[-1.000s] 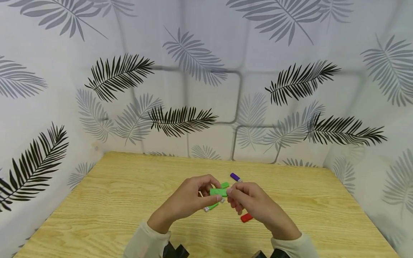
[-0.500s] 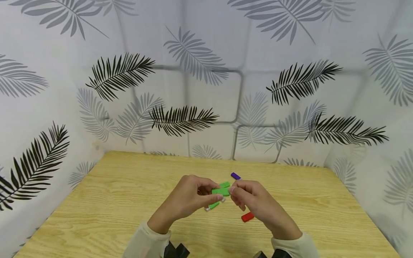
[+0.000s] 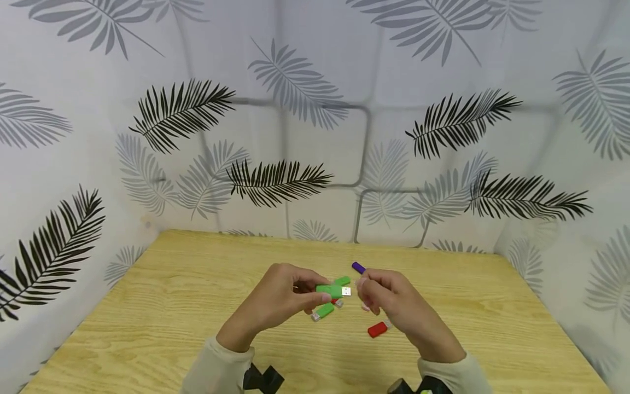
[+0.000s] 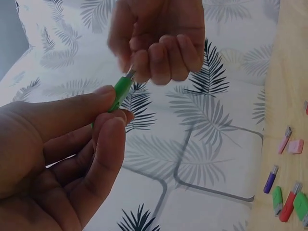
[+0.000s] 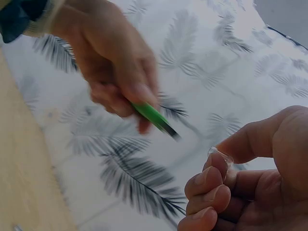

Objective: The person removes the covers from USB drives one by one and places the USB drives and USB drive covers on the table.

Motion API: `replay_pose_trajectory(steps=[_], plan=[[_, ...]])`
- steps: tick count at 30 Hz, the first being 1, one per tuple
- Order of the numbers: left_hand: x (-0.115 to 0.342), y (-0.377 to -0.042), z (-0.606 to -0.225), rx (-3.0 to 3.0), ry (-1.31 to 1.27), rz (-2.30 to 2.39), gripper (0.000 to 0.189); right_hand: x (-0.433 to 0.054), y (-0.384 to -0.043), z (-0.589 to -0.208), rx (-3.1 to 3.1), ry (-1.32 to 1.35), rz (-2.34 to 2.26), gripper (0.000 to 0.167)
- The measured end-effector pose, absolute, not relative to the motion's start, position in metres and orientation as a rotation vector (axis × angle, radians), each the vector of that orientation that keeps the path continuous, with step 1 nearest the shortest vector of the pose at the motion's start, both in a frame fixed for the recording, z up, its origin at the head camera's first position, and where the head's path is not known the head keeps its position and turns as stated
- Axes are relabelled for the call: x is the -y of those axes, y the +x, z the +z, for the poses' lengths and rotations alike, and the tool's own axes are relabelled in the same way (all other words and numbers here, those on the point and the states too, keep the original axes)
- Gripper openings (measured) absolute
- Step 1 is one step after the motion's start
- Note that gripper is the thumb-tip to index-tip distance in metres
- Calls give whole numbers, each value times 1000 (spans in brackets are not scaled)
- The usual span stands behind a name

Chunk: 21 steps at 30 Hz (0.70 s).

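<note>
A green USB stick [image 3: 328, 290] is held above the worktop [image 3: 197, 312], its bare metal plug pointing toward the person's right. The left hand [image 3: 283, 301] pinches it between thumb and fingers. Opposite, the right hand [image 3: 394, 298] has its fingers curled in and pinches a small clear piece [image 5: 222, 156] between thumb and forefinger. The two hands are apart, with a narrow gap between the plug and the right hand's fingertips in the head view.

Below them, on the worktop, a second green stick [image 3: 342, 280] lies just behind the held one and a third green stick [image 3: 323, 312] in front of it, near the left fingertips. Between these two lies a red stick [image 4: 290, 202], mostly hidden in the head view. A purple stick [image 3: 359, 267] lies farther back, partly covered by the right hand. Another red stick [image 3: 378, 329] lies nearer the person, beside the right wrist. The left wrist view also shows a slim pink stick [image 4: 285, 139] next to a pink block [image 4: 296, 146].

Pale sleeves [image 3: 219, 364] end at both wrists, where black devices [image 3: 264, 379] sit. Around the worktop hangs white cloth [image 3: 315, 137] printed with grey and black leaves
</note>
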<state>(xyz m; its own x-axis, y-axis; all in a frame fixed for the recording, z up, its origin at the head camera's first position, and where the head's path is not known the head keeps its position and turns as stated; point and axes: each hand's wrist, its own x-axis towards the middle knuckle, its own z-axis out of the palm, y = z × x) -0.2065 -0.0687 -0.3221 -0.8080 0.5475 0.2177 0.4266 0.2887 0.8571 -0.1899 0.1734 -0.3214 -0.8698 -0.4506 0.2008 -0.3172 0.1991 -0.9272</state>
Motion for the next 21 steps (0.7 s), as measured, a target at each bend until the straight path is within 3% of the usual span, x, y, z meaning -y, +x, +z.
replay_pose_trajectory(steps=[7, 21], plan=[[81, -209, -318, -2503, 903, 1518, 17, -197, -190, -313, -2409, -698, -1859, 38], [74, -210, -322, -2567, 928, 1502, 13, -198, -188, -311, -2508, -654, -1793, 33]])
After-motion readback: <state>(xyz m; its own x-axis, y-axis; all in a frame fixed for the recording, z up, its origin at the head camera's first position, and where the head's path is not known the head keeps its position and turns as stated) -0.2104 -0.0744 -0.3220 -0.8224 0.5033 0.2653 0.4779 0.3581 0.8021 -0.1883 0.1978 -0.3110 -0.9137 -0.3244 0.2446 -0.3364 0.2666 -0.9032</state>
